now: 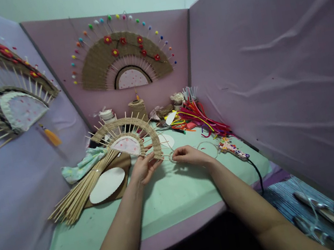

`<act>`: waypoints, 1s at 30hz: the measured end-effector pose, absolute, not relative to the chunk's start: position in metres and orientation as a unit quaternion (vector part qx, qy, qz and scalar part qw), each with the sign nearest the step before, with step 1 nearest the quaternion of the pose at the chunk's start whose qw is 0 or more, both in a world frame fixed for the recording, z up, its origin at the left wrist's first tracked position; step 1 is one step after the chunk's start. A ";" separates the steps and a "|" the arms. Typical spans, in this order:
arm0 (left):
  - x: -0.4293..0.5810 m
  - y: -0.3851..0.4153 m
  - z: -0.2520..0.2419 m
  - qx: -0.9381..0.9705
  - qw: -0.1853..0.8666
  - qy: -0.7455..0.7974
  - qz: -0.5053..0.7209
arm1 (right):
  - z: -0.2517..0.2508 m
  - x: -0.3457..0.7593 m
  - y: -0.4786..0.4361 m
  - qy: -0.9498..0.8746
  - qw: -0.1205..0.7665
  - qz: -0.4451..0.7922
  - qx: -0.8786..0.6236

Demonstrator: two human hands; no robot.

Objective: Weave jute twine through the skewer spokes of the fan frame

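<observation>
My left hand (144,170) is closed on the lower right end of a half-round woven fan (152,134), whose thin wooden sticks poke out past a band of twine. A white, pink-dotted half disc (126,146) forms the fan's centre. Just right of it, my right hand (188,155) pinches a thin twine (172,157) near the outer stick tips. The twine loops loosely over the table on the right. Fingertip details are small and partly hidden.
A bundle of sticks (84,187) and a white oval card (107,185) lie at left. A patterned glue gun (232,149) with a black cord rests at right. Behind are a twine spool (138,110) and red pipe cleaners (199,117). A finished fan (92,69) hangs on the back panel.
</observation>
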State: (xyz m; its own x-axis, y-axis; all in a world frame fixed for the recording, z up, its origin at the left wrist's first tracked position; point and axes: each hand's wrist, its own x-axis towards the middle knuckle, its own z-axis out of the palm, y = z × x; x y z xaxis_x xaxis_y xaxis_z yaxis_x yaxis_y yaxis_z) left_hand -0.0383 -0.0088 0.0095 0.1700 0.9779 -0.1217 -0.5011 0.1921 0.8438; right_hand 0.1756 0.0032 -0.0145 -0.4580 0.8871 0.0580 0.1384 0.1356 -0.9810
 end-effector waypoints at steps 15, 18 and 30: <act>-0.038 -0.009 0.007 0.361 0.690 0.353 0.518 | -0.010 0.169 0.001 -0.643 0.488 0.423 -0.412; -0.038 -0.010 0.007 0.360 0.703 0.348 0.505 | -0.015 0.167 0.005 -0.642 0.500 0.392 -0.430; -0.027 -0.021 0.009 0.346 0.764 0.310 0.448 | -0.022 0.160 0.005 -0.652 0.538 0.318 -0.430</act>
